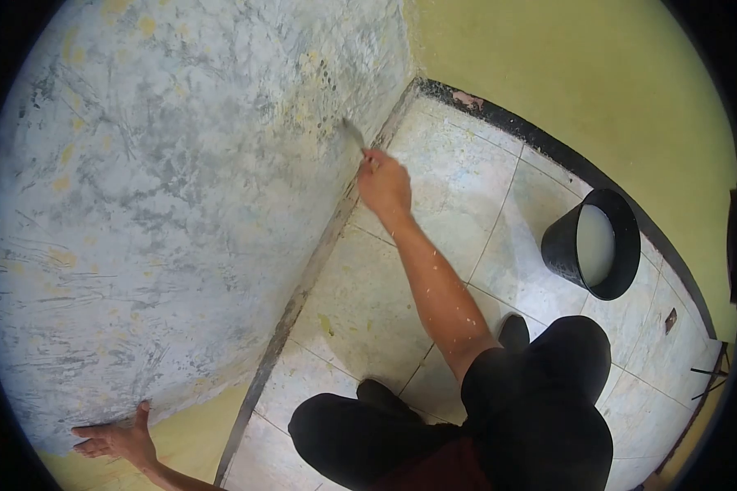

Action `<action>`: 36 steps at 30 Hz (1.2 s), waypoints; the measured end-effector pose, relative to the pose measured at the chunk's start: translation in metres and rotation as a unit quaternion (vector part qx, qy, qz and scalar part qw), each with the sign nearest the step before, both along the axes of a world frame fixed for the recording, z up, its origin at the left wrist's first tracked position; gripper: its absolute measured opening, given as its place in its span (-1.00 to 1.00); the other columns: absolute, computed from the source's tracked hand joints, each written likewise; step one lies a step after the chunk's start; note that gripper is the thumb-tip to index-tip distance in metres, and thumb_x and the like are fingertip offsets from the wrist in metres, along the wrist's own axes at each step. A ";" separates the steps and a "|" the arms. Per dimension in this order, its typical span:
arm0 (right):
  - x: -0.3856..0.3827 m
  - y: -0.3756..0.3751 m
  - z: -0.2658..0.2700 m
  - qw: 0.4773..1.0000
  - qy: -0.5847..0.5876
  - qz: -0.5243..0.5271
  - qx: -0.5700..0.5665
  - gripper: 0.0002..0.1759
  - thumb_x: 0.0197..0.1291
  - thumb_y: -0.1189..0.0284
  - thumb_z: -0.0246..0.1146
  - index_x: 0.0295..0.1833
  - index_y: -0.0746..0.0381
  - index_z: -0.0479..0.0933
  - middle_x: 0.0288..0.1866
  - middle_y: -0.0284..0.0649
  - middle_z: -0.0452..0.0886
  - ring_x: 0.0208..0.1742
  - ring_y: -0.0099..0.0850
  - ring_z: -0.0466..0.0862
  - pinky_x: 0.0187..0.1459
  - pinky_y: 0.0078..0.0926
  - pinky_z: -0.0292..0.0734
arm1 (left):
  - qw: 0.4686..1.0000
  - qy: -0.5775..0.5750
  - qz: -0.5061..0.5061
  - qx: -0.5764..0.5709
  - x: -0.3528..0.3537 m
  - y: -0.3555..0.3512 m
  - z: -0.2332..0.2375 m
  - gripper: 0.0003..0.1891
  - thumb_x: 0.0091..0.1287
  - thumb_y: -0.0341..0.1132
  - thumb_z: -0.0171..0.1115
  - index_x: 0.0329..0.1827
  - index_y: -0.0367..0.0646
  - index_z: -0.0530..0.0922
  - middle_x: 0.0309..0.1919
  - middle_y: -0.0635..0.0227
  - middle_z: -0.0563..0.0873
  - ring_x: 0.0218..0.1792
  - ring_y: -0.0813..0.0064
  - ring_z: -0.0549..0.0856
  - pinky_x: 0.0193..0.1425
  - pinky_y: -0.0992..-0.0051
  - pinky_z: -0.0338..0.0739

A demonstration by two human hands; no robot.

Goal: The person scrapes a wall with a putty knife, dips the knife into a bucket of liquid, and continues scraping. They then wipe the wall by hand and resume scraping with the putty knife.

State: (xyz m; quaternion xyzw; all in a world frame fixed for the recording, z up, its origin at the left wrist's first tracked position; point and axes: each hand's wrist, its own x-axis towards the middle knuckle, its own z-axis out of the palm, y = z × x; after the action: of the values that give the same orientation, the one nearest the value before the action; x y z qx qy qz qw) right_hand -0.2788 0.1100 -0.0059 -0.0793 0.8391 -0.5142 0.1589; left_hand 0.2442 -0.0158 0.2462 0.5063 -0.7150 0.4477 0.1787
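Observation:
My right hand (pixel 382 182) is closed around the handle of a scraper (pixel 354 133), whose blade is at the lower part of the wall (pixel 180 204). That wall is mottled grey and white, with yellow paint spots and scratch marks. Small dark pits show near the blade. At the lower left, my left hand (pixel 121 442) is pressed against the wall with its fingers spread, where the grey surface meets yellow-green paint. Nothing is held in it.
A black bucket (pixel 561 245) of cloudy whitish liquid stands right of my arm on the tiled floor (pixel 434 188). Dark skirting (pixel 532 129) runs below the green wall (pixel 573 65). My bent knees are below. Small flakes lie on the tiles.

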 end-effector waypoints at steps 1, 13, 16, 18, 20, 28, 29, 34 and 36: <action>-0.004 0.001 -0.001 1.000 -0.007 0.003 0.003 -0.66 0.25 0.32 0.18 0.09 0.11 0.68 -0.12 0.09 0.72 -0.03 0.05 0.71 0.05 -0.09 0.60 | 1.000 0.006 -0.005 0.004 -0.001 0.001 -0.001 0.73 -0.42 0.40 0.63 0.57 -0.30 -0.47 0.37 -0.79 -0.35 0.50 -0.51 -0.42 0.47 -0.35 -0.37; 0.011 -0.001 -0.009 0.999 -0.006 -0.007 -0.043 -0.68 0.22 0.35 0.21 0.07 0.11 0.68 -0.16 0.12 0.72 -0.08 0.07 0.71 -0.01 -0.08 0.60 | 1.000 -0.012 -0.014 -0.002 0.000 0.000 0.002 0.76 -0.45 0.43 0.61 0.55 -0.42 -0.47 0.37 -0.79 -0.31 0.50 -0.50 -0.39 0.48 -0.35 -0.40; 0.001 -0.014 0.001 0.995 -0.005 -0.029 -0.100 -0.68 0.23 0.31 0.21 0.03 0.15 0.69 -0.15 0.15 0.71 -0.07 0.07 0.71 -0.01 -0.07 0.59 | 1.000 -0.009 -0.019 -0.013 -0.001 -0.001 0.003 0.74 -0.43 0.43 0.60 0.56 -0.37 -0.47 0.37 -0.80 -0.30 0.50 -0.52 -0.38 0.47 -0.34 -0.37; -0.045 -0.020 0.013 0.994 0.042 -0.068 -0.071 -0.67 0.24 0.29 0.18 0.02 0.17 0.69 -0.11 0.11 0.72 -0.03 0.05 0.70 0.01 -0.12 0.59 | 1.000 -0.021 -0.017 -0.010 0.001 -0.001 0.002 0.73 -0.41 0.43 0.61 0.57 -0.32 -0.47 0.37 -0.80 -0.30 0.50 -0.54 -0.37 0.47 -0.34 -0.34; -0.084 -0.004 0.027 0.998 0.009 -0.001 -0.054 -0.58 0.30 0.14 0.15 0.11 0.11 0.67 -0.12 0.04 0.74 -0.01 -0.04 0.73 0.05 -0.22 0.58 | 1.000 0.008 0.007 0.003 0.005 -0.001 0.002 0.73 -0.42 0.42 0.62 0.58 -0.29 -0.47 0.38 -0.80 -0.30 0.50 -0.54 -0.35 0.47 -0.35 -0.29; -0.038 0.010 0.017 0.998 -0.007 0.011 -0.059 -0.67 0.24 0.27 0.19 0.06 0.07 0.70 -0.10 0.11 0.72 -0.01 0.01 0.71 0.05 -0.16 0.58 | 1.000 0.010 0.021 0.005 0.001 0.001 0.003 0.72 -0.38 0.45 0.58 0.58 -0.26 -0.50 0.38 -0.79 -0.33 0.50 -0.54 -0.39 0.44 -0.39 -0.24; -0.041 0.015 0.025 0.996 -0.054 0.017 -0.075 -0.69 0.26 0.30 0.18 0.04 0.09 0.70 -0.08 0.12 0.71 0.01 0.04 0.70 0.06 -0.15 0.57 | 1.000 -0.021 -0.009 -0.014 0.004 -0.001 0.003 0.72 -0.39 0.46 0.58 0.58 -0.23 -0.50 0.39 -0.77 -0.34 0.50 -0.54 -0.39 0.42 -0.42 -0.18; -0.009 -0.022 0.008 0.994 0.038 -0.050 -0.085 -0.69 0.27 0.28 0.17 0.00 0.13 0.71 -0.18 0.10 0.73 -0.08 0.06 0.72 -0.01 -0.11 0.60 | 1.000 0.005 0.002 -0.012 0.001 0.001 0.001 0.75 -0.47 0.46 0.58 0.59 -0.27 -0.46 0.38 -0.78 -0.28 0.50 -0.56 -0.33 0.45 -0.42 -0.25; -0.052 -0.026 0.001 0.990 0.061 -0.082 -0.097 -0.68 0.27 0.25 0.17 0.00 0.14 0.70 -0.16 0.11 0.72 -0.06 0.05 0.72 0.00 -0.10 0.59 | 1.000 0.009 0.017 0.001 0.006 0.002 0.000 0.75 -0.48 0.49 0.56 0.59 -0.26 -0.46 0.39 -0.78 -0.28 0.49 -0.56 -0.33 0.44 -0.44 -0.23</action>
State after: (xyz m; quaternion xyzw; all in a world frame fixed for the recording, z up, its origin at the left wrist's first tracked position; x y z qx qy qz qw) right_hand -0.3313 0.0842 -0.0053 -0.0567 0.7967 -0.5990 0.0565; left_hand 0.2502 -0.0140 0.2464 0.5222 -0.7054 0.4454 0.1771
